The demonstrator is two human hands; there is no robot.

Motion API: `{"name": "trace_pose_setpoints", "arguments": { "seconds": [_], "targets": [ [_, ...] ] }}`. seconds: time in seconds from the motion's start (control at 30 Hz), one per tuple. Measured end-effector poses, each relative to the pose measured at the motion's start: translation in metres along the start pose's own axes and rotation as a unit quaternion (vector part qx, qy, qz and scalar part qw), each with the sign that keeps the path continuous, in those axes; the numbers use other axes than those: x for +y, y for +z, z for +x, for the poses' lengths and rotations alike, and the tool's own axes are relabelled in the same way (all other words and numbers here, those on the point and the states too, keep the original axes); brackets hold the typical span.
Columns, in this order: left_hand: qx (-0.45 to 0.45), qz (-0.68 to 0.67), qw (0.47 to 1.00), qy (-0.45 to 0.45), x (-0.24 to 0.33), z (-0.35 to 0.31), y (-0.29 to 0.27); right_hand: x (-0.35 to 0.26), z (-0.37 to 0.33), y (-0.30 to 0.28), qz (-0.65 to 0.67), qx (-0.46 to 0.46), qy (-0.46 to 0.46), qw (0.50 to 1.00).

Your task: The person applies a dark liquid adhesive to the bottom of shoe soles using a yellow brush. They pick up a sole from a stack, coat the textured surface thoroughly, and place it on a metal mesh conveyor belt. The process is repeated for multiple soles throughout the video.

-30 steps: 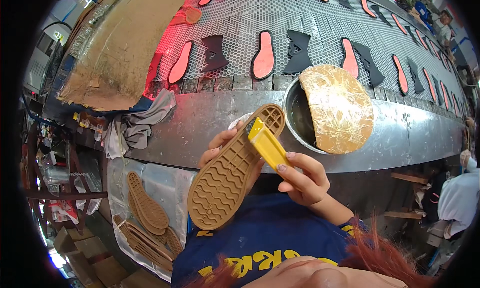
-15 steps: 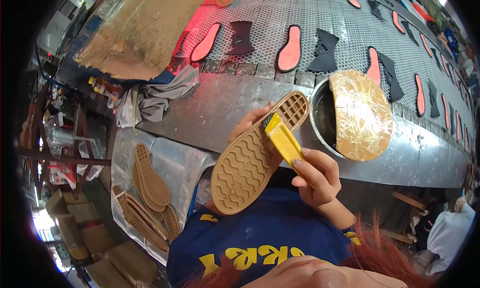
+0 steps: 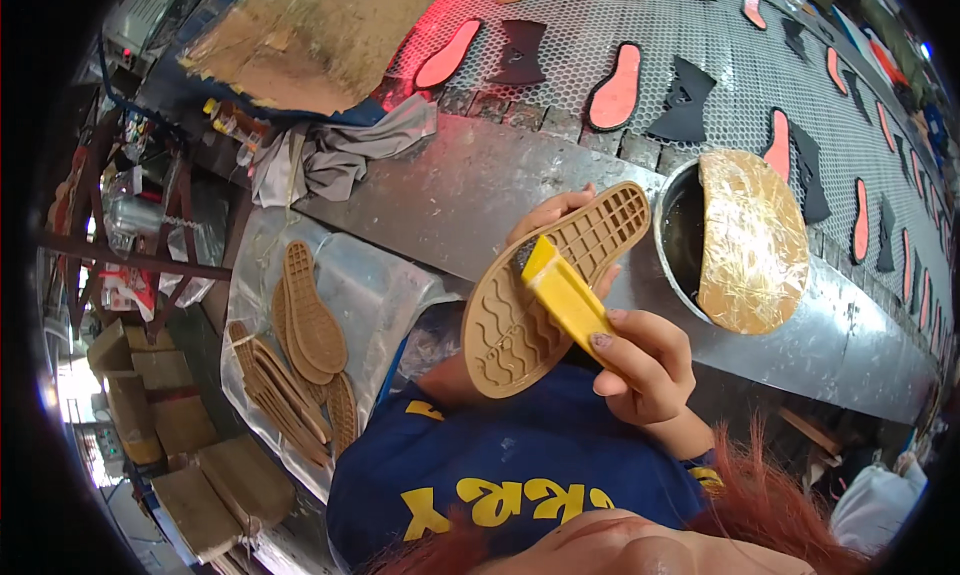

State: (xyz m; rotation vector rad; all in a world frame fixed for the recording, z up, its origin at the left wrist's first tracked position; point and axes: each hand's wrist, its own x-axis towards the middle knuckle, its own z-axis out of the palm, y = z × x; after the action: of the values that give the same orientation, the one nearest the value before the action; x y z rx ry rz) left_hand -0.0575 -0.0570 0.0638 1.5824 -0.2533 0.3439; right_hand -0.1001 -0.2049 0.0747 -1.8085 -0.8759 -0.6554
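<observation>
A brown shoe sole point(image 3: 503, 350) is held up in front of my chest, its wavy and gridded tread facing up. My left hand point(image 3: 555, 211) grips it from behind, with fingers showing past its far edge and most of the palm hidden. In my right hand point(image 3: 652, 367) is a flat brush with a yellow handle point(image 3: 570, 300), pinched between thumb and fingers. The brush's dark bristles, mostly hidden, are at the sole's left edge. Just right of the sole stands a metal pot point(image 3: 668, 250), partly covered by a plastic-wrapped, half-round brown board point(image 3: 752, 245).
On the plastic-covered surface point(image 3: 385, 260) at left lie several brown soles point(image 3: 318, 330). A grey cloth point(image 3: 350, 150) rests on the metal ledge point(image 3: 470, 190). Beyond, a mesh conveyor point(image 3: 565, 40) carries pink-topped insoles point(image 3: 615, 87) and black cut pieces point(image 3: 686, 100). Cardboard boxes point(image 3: 235, 490) sit lower left.
The whole view has shifted, so the surroundings appear farther right. My left hand has turned and tilted the sole, and the brush now lies across it nearer its left edge.
</observation>
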Motion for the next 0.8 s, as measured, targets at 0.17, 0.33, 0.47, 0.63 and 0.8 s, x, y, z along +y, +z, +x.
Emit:
{"name": "trace_pose_setpoints", "arguments": {
  "seconds": [0.17, 0.33, 0.47, 0.63, 0.8],
  "targets": [
    [-0.083, 0.008, 0.996, -0.011, 0.003, 0.001, -0.01, -0.005, 0.0, 0.001, 0.027, -0.015, -0.029, 0.999],
    [-0.059, -0.111, 0.988, 0.094, -0.022, -0.011, -0.002, -0.009, 0.005, -0.005, 0.077, -0.039, -0.049, 0.995],
    [-0.071, -0.182, 0.981, 0.017, -0.003, -0.018, -0.003, -0.014, 0.012, -0.013, 0.128, -0.074, -0.045, 0.988],
    [-0.095, -0.248, 0.963, -0.039, -0.002, -0.02, 0.0, -0.017, 0.021, -0.014, 0.158, -0.099, -0.078, 0.979],
    [-0.126, -0.282, 0.95, -0.041, -0.019, -0.026, 0.004, -0.016, 0.024, -0.015, 0.134, -0.128, -0.105, 0.977]
  ]
}}
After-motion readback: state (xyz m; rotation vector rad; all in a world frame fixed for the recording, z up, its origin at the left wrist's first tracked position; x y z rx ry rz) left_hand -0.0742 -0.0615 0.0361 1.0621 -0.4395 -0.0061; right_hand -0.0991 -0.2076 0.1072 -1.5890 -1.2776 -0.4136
